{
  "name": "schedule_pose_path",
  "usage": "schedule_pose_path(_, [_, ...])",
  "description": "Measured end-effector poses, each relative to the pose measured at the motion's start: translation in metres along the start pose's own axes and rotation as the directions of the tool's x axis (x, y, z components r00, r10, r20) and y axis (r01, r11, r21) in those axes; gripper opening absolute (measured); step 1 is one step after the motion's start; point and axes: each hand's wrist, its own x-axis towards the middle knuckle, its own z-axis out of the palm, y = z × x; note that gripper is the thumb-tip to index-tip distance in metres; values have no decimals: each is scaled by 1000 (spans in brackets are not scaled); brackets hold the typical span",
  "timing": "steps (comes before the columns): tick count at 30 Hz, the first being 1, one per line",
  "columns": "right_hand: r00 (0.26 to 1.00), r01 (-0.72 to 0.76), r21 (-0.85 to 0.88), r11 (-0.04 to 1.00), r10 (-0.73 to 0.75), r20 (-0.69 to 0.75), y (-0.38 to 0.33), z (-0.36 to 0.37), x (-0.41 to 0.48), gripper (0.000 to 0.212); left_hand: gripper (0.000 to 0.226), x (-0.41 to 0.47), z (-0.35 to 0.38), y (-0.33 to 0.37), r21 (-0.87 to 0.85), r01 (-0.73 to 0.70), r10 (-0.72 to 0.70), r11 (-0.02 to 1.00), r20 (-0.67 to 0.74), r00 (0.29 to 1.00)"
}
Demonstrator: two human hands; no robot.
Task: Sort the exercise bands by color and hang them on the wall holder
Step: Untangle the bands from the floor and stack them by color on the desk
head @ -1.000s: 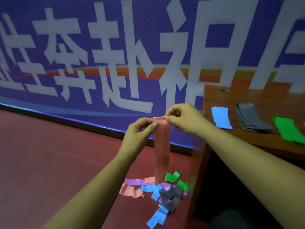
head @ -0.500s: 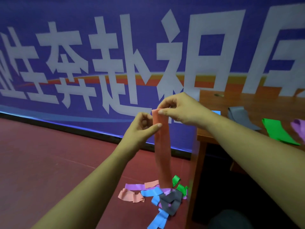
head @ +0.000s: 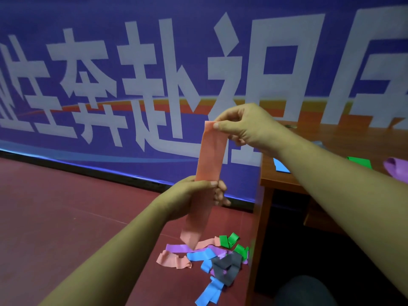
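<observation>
A long pink exercise band hangs upright in front of me. My right hand pinches its top end. My left hand is wrapped around its middle, and the lower end dangles just above the floor. Below it lies a tangled heap of loose bands in pink, purple, blue, green and grey. On the wooden table at the right lie a blue band, a green band and a purple band, partly hidden by my right forearm. No wall holder is in view.
A large blue banner with white characters covers the wall behind. The floor is dark red. The table's left edge and leg stand right beside the heap. A dark rounded shape sits at the bottom right.
My left hand has slid from the band's top down to its middle. My right hand has lifted the top end higher, stretching the band upright.
</observation>
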Motion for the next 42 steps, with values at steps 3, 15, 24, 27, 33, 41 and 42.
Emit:
schedule_pose_path(3, [995, -20, 51, 998, 24, -93, 5, -2, 0, 9, 29, -1, -4, -6, -36, 63, -62, 997, 14, 998])
schedule_pose_path(15, [971, -1, 253, 967, 62, -232, 17, 8, 6, 5, 59, 10, -12, -21, -265, -61, 8, 962, -196, 981])
schedule_pose_path(24, [984, -110, 508, 854, 165, -65, 44, 54, -19, 8, 73, 16, -20, 10, -540, -435, 163, 720, -478, 863])
schedule_pose_path(27, [953, -234, 634, 737, 304, -2, 60, 68, -30, 17, 80, 12, -24, 17, -510, -452, 181, 731, -494, 850])
schedule_pose_path(33, [915, -314, 591, 743, 402, -20, 80, 99, -39, 28, 83, 11, -18, 25, -441, -437, 155, 784, -542, 826])
schedule_pose_path(41, [844, -447, 582, 680, 536, 21, 88, 113, -39, 15, 80, 10, -20, 32, -498, -443, 157, 745, -514, 843])
schedule_pose_path(42, [837, -457, 614, 643, 545, 52, 88, 116, -39, 18, 80, 10, -19, 33, -501, -443, 160, 744, -509, 845])
